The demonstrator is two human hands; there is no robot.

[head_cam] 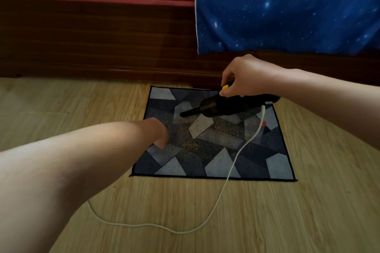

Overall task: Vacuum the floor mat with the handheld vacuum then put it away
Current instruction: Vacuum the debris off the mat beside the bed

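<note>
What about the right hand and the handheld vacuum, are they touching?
Touching. The head view shows the right hand on top of the black handheld vacuum, with its fingers curled round the handle by the yellow button.

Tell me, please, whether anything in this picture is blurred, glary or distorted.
Head view: the left hand is motion-blurred at the left edge of the mat; the right hand and the vacuum it grips look sharper; soft glare streaks the dark bed frame; the wide lens seems to bow the floor lines near the edges.

Right hand [244,77] hides the vacuum [226,106] handle; left hand [159,132] blurred.
</note>
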